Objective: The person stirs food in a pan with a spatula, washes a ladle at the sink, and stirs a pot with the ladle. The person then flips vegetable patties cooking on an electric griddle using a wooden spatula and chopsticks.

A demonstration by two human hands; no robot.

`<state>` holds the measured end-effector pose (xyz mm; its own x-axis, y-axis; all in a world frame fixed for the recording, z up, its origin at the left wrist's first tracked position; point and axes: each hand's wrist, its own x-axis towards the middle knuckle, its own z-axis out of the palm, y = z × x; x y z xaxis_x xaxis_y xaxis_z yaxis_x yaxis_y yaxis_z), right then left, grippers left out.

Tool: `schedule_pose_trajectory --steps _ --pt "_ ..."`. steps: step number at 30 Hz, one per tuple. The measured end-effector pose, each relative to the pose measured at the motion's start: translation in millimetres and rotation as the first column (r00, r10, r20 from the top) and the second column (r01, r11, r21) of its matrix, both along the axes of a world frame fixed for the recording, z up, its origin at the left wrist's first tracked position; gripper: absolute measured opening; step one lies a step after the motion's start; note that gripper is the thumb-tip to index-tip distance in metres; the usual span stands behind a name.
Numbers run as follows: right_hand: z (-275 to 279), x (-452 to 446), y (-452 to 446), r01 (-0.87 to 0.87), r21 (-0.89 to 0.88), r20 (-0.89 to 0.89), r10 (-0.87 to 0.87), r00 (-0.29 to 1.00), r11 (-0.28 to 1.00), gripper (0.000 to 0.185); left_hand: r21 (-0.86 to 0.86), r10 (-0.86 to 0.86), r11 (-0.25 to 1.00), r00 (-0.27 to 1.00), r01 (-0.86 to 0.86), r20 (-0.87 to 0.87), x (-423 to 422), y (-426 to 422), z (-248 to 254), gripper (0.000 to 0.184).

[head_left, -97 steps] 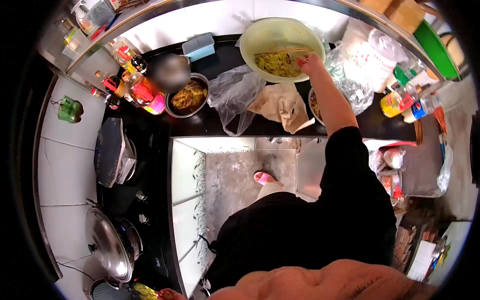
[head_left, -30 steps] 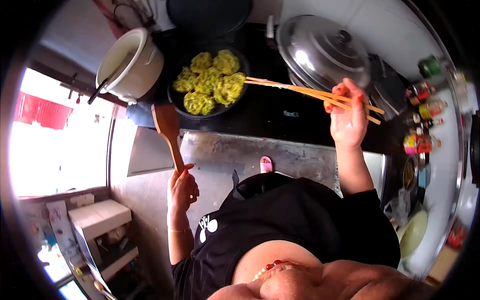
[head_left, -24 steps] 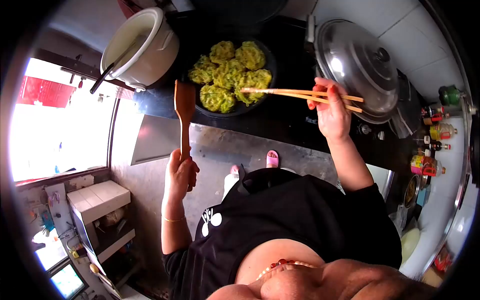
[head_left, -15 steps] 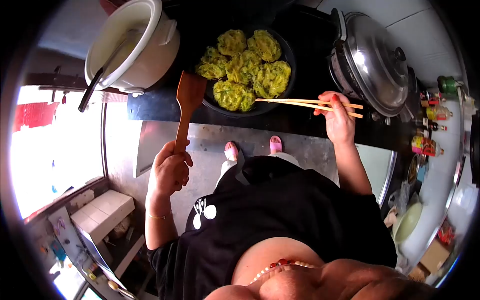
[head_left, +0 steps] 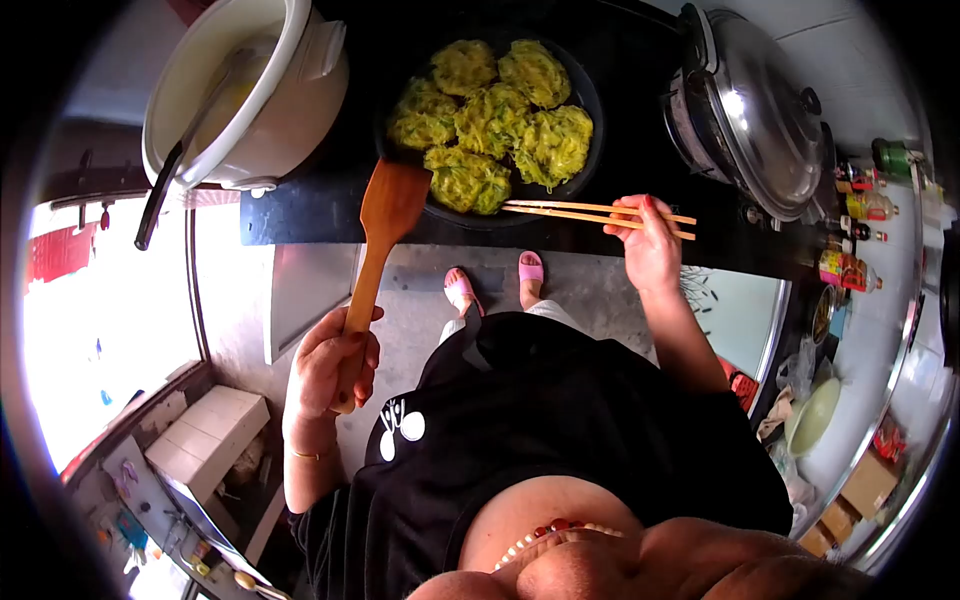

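My left hand (head_left: 335, 365) is wrapped round the handle of a wooden spatula (head_left: 393, 205), whose blade is at the near left rim of a black pan (head_left: 590, 165). Several yellow-green patties (head_left: 492, 120) lie in the pan. My right hand (head_left: 652, 245) grips a pair of wooden chopsticks (head_left: 600, 213). Their tips are at the edge of the nearest patty (head_left: 468, 182), low in the pan; whether they touch it cannot be told.
A white pot (head_left: 315, 110) with a ladle (head_left: 165, 190) stands left of the pan. To the right is a lidded metal pan (head_left: 770, 120). Bottles (head_left: 850, 270) and a pale green bowl (head_left: 812, 415) are farther right. A white shelf unit (head_left: 210, 430) is at lower left.
Since the stove came into view, the spatula has moved up to the pan's rim. The chopstick tips have come down from among the patties to the nearest one. The view has shifted.
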<state>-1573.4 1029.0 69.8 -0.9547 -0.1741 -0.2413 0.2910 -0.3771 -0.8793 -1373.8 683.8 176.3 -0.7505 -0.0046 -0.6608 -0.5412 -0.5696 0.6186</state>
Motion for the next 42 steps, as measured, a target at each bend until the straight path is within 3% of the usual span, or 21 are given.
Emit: schedule_pose_trajectory --steps 6,18,21,25,30,34,38,41,42 --pt "-20 -14 -3 -0.040 -0.207 0.058 0.053 0.997 0.978 0.024 0.006 0.078 0.997 0.992 -0.079 0.103 9 35 16 0.037" --pt "-5 -59 -8 -0.170 -0.276 0.035 0.187 0.982 0.946 0.021 0.451 0.156 0.873 0.983 -0.185 0.101 -5 96 4 0.038" --pt "-2 -68 -10 -0.193 -0.284 0.016 0.205 0.979 0.939 0.020 0.492 0.285 0.813 0.950 -0.312 0.130 -20 116 2 0.038" --pt "3 -73 -11 -0.221 -0.275 -0.010 0.227 0.974 0.936 0.020 0.421 0.321 0.829 0.930 -0.368 0.181 -38 135 -13 0.031" --pt "22 -75 -5 -0.245 -0.219 -0.060 0.237 0.970 0.944 0.020 0.296 0.398 0.867 0.914 -0.401 0.075 -53 152 -34 0.027" --pt "51 -73 -8 -0.286 -0.209 -0.268 0.227 0.936 0.935 0.023 0.232 0.382 0.900 0.924 -0.370 -0.009 -49 149 -61 0.029" --pt "45 -73 -33 -0.380 0.109 -0.523 0.378 0.764 0.919 0.023 0.208 0.341 0.922 0.939 -0.326 -0.042 -46 139 -80 0.038" --pt "46 -64 -51 -0.343 0.323 -0.599 0.471 0.648 0.882 0.020 0.189 0.298 0.941 0.952 -0.279 -0.075 -39 130 -85 0.040" --pt "44 -62 -53 -0.347 0.334 -0.597 0.481 0.642 0.876 0.019 0.114 0.294 0.950 0.956 -0.289 -0.021 -41 131 -71 0.040"
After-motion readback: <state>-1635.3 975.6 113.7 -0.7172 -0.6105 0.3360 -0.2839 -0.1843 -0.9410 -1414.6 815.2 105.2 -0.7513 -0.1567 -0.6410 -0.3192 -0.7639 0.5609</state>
